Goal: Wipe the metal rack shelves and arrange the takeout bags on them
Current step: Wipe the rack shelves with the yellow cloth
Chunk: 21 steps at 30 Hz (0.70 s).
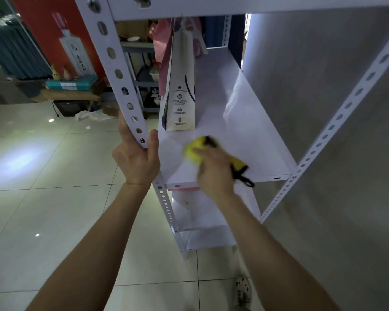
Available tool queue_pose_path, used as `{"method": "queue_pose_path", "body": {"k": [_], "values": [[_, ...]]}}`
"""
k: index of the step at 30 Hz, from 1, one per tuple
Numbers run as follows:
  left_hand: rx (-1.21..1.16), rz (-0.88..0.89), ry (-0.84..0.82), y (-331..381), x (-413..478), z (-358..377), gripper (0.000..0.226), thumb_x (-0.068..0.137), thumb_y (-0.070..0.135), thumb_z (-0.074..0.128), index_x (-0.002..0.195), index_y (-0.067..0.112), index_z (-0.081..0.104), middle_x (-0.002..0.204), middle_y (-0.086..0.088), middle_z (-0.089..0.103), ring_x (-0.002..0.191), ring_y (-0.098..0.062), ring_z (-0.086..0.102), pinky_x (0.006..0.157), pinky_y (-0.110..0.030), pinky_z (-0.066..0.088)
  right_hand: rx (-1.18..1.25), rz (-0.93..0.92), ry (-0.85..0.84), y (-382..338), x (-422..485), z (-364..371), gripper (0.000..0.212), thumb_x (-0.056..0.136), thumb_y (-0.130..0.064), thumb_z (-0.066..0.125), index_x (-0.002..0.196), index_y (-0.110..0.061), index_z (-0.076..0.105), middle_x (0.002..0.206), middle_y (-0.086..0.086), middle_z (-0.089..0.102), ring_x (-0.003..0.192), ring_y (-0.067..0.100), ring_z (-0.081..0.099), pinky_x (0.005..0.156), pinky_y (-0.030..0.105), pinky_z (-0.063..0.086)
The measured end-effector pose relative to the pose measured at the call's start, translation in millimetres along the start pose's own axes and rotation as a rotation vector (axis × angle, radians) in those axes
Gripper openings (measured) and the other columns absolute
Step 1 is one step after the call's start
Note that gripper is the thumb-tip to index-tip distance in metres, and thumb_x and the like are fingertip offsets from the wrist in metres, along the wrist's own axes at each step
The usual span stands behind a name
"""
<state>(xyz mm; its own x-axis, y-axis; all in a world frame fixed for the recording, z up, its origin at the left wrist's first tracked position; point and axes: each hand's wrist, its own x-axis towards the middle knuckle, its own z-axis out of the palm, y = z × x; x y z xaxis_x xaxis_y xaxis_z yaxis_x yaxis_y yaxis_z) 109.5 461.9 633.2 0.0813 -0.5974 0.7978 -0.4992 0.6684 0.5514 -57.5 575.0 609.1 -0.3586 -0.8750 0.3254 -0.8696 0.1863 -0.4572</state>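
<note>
Head view: presses yellow cloth (193,150) on middle shelf (245,131) with right hand (213,169), fingers curled over it; steadies with left hand (135,157) clamped round rack post (124,90). Best swept evenly up to takeout bag (181,102) standing further back.

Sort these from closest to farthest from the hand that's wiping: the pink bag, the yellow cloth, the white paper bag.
1. yellow cloth: gripped by the right hand itself, at the shelf's near end.
2. white paper bag: standing further along the shelf, on its left side.
3. pink bag: behind the white bag, towards the far end.
</note>
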Motion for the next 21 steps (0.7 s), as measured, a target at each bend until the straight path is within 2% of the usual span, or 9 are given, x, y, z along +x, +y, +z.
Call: {"method": "queue_pose_path", "body": {"k": [2, 5, 7, 11, 14, 17, 21], "values": [[-0.008, 0.002, 0.026, 2.6, 0.7, -0.9, 0.069, 0.111, 0.064, 0.043, 0.162, 0.02, 0.025, 0.08, 0.009, 0.053, 0.059, -0.008, 0.038, 0.055, -0.019, 0.026, 0.103, -0.256, -0.114, -25.3, -15.5, 15.3, 0.058, 0.082, -0.002, 0.056, 0.135, -0.022, 0.07, 0.136, 0.006, 0.065, 0.125, 0.032, 0.058, 0.108, 0.046, 0.044], [-0.022, 0.008, 0.037, 3.8, 0.2, -0.7, 0.067, 0.11, 0.063, 0.045, 0.16, 0.022, 0.025, 0.079, 0.016, 0.045, 0.061, -0.007, 0.04, 0.056, -0.014, 0.028, 0.132, -0.351, -0.153, 8.5, 5.0, 3.3, 0.06, 0.086, -0.003, 0.058, 0.141, -0.024, 0.067, 0.143, 0.003, 0.064, 0.128, 0.03, 0.06, 0.109, 0.043, 0.046], [-0.025, 0.009, 0.042, 2.8, 0.2, -0.9, 0.065, 0.111, 0.062, 0.046, 0.16, 0.026, 0.024, 0.079, 0.016, 0.045, 0.061, -0.007, 0.042, 0.055, -0.014, 0.031, 0.085, -0.23, -0.121, 51.9, 36.1, -14.4, 0.058, 0.089, -0.002, 0.06, 0.143, -0.021, 0.065, 0.145, 0.01, 0.064, 0.129, 0.035, 0.06, 0.111, 0.043, 0.047], [-0.017, 0.012, 0.05, -1.6, -1.7, 0.3, 0.064, 0.111, 0.06, 0.047, 0.159, 0.024, 0.026, 0.08, 0.016, 0.046, 0.06, -0.01, 0.044, 0.054, -0.024, 0.035, -0.051, 0.194, -0.015, 144.7, 116.2, -45.9, 0.061, 0.096, -0.005, 0.055, 0.155, -0.019, 0.051, 0.158, 0.012, 0.05, 0.142, 0.037, 0.047, 0.118, 0.043, 0.037], [-0.005, 0.001, 0.047, -4.0, -1.7, 1.6, 0.065, 0.111, 0.06, 0.046, 0.16, 0.023, 0.025, 0.082, 0.016, 0.051, 0.059, -0.01, 0.047, 0.056, -0.026, 0.039, -0.081, 0.333, -0.006, 154.1, 155.7, -41.2, 0.064, 0.094, -0.008, 0.055, 0.157, -0.019, 0.047, 0.158, 0.011, 0.048, 0.146, 0.035, 0.043, 0.12, 0.044, 0.032], [-0.011, 0.003, 0.034, -4.0, -2.0, 0.1, 0.066, 0.111, 0.061, 0.045, 0.16, 0.022, 0.024, 0.079, 0.006, 0.057, 0.056, -0.015, 0.05, 0.056, -0.028, 0.041, -0.098, 0.285, -0.046, 121.9, 155.2, -28.8, 0.062, 0.095, -0.011, 0.055, 0.156, -0.021, 0.048, 0.155, 0.015, 0.049, 0.143, 0.038, 0.044, 0.119, 0.046, 0.033], [0.004, -0.01, 0.023, -3.6, -1.1, 0.8, 0.068, 0.111, 0.061, 0.045, 0.16, 0.018, 0.025, 0.078, 0.004, 0.056, 0.055, -0.018, 0.048, 0.055, -0.029, 0.038, -0.028, 0.049, -0.09, 68.7, 83.5, -17.7, 0.062, 0.096, -0.003, 0.05, 0.156, -0.02, 0.051, 0.161, 0.011, 0.045, 0.147, 0.035, 0.04, 0.119, 0.045, 0.032]]}}
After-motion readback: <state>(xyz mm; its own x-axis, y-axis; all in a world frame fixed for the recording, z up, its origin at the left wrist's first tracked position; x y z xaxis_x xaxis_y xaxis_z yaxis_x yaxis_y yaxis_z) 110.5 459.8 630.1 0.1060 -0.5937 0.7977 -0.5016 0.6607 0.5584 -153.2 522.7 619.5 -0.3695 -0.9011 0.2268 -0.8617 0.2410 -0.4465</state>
